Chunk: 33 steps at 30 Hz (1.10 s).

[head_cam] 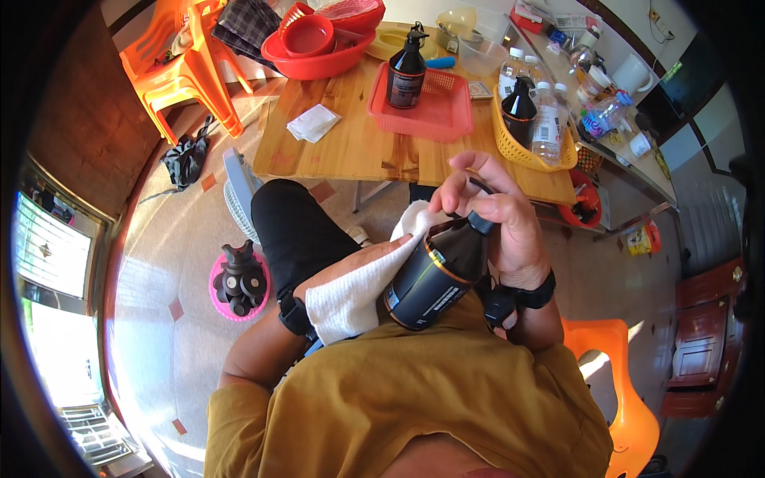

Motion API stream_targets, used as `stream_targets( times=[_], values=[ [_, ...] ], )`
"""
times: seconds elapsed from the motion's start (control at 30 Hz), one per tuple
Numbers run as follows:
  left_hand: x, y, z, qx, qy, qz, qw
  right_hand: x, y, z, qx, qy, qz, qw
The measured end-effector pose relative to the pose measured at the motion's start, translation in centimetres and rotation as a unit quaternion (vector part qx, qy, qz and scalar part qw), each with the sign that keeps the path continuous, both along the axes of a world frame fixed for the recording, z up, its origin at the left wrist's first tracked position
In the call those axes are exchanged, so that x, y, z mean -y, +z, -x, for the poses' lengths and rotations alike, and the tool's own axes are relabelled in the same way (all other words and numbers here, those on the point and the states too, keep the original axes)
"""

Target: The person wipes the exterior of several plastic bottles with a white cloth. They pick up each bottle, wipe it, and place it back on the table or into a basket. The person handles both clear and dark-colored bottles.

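A black pump bottle [433,278] with an orange band hangs tilted in front of my chest, its pump end up and to the right. My right hand [499,209] grips it around the pump collar. My left hand [397,242] is mostly hidden under a white cloth [358,293], which lies against the bottle's left side. Another black pump bottle [406,74] stands in a red plastic basket [421,122] on the wooden table. A third pump bottle [519,110] sits with several clear plastic bottles in a yellow basket [505,149].
Folded white tissue [313,123] and red basins [320,63] are on the wooden table [352,155]. A cluttered side table [648,170] adjoins it at the right. A fan [239,194] stands left of my leg; an orange chair [627,412] is at the lower right.
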<state>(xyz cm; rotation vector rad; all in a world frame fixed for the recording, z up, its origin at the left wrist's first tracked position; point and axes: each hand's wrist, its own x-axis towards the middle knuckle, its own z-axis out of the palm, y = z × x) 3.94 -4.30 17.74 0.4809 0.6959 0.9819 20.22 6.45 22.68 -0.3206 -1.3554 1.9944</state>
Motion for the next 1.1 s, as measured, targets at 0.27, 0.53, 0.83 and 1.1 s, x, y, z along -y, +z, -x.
stream_targets(
  times=[0.27, 0.53, 0.83, 1.1],
  values=[
    [-1.2, 1.5, 0.5, -0.249, -0.071, -0.144, 0.955, 0.4, -0.3, 0.0, 0.018, -0.038, -0.045, 0.998],
    [-2.9, 1.7, -0.5, -0.282, -0.058, -0.207, 0.935, 1.1, -0.6, -0.1, 0.067, -0.09, -0.083, 0.99],
    [-1.8, -1.7, 0.1, -0.107, -0.078, -0.124, 0.983, 0.8, -2.2, -0.2, -0.137, -0.019, -0.138, 0.981],
    [0.0, -1.1, -0.2, -0.133, 0.019, -0.166, 0.977, 1.2, -2.1, -0.5, 0.023, -0.172, 0.01, 0.985]
  ],
)
